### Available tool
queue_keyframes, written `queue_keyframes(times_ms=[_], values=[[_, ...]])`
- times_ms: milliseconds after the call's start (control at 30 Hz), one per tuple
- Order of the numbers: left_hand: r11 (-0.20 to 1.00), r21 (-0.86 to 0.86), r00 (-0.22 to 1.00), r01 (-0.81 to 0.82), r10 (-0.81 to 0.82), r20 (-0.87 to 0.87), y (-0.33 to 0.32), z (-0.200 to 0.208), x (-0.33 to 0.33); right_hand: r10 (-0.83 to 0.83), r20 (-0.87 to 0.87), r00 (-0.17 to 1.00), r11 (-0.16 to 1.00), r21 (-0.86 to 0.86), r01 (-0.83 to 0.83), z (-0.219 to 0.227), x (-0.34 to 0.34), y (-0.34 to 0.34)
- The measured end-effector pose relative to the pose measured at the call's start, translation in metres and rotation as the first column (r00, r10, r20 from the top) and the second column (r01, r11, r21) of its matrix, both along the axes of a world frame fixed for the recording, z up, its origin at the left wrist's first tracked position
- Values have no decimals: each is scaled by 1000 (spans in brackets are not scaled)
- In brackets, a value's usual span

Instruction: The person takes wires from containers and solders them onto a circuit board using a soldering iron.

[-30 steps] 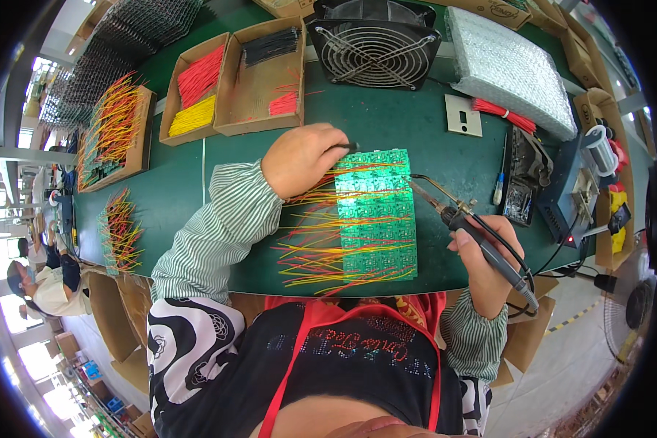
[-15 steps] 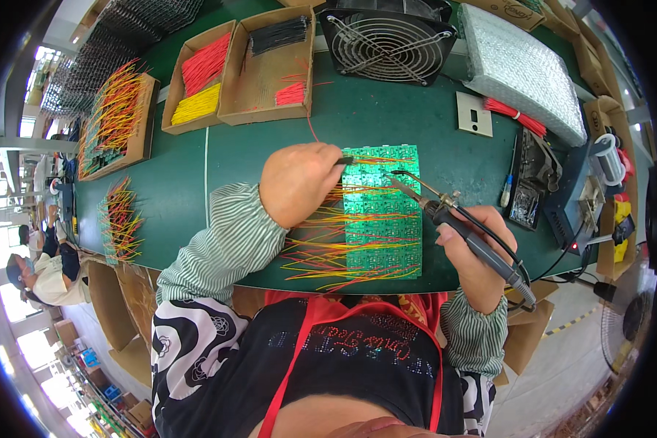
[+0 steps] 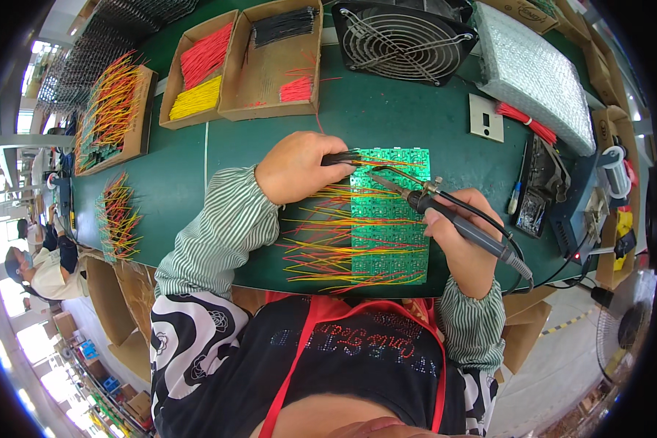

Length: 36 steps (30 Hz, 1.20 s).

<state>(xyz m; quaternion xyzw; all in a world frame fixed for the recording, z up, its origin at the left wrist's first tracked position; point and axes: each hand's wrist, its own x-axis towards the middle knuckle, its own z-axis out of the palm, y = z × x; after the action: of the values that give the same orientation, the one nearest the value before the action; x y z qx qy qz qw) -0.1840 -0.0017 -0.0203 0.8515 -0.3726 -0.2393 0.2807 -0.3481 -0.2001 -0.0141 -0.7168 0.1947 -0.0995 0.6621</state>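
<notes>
A green circuit board panel (image 3: 390,257) lies on the green work table, with rows of red and yellow wires (image 3: 314,252) sticking out over its left side. At its upper left corner, my left hand (image 3: 293,169) is closed round a bunch of thin black wires (image 3: 337,158), their ends reaching the board. My right hand (image 3: 463,244) grips a soldering iron (image 3: 482,239) with a thin curved feed tube beside its tip. The tip points left over the board's upper part, close to the black wire ends; whether it touches, I cannot tell.
Cardboard trays of red, yellow and black wires (image 3: 270,113) stand at the back, beside a black fan (image 3: 405,44). A bubble-wrapped pack (image 3: 536,77), a metal plate (image 3: 485,118) and a solder spool (image 3: 615,171) are on the right. Wired boards (image 3: 119,219) lie left. A co-worker (image 3: 47,266) sits far left.
The iron's tip has moved left and slightly up, nearer my left hand. More of the black wires shows at my left fingertips. The whole view has shifted slightly.
</notes>
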Motion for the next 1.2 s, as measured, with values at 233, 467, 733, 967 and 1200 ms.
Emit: queue_keyframes(times_ms=[233,467,733,967,1200], values=[[1000,-24,998,7,-9,-55,0,-1,2,13,5,1000,1000,-7,-13,-1,4,0],[1000,-31,998,-5,3,-59,-1,-3,3,31,-26,999,998,-59,-33,-2,7,0],[1000,-27,999,8,-10,-45,-1,-2,3,17,-22,1000,1000,-23,-18,3,3,-2],[996,-61,998,66,-65,12,2,1,3,2,-28,1000,1000,-16,-2,9,-7,-11],[965,-220,901,-142,218,374,12,28,0,-36,-54,998,999,9,36,10,-14,-15]])
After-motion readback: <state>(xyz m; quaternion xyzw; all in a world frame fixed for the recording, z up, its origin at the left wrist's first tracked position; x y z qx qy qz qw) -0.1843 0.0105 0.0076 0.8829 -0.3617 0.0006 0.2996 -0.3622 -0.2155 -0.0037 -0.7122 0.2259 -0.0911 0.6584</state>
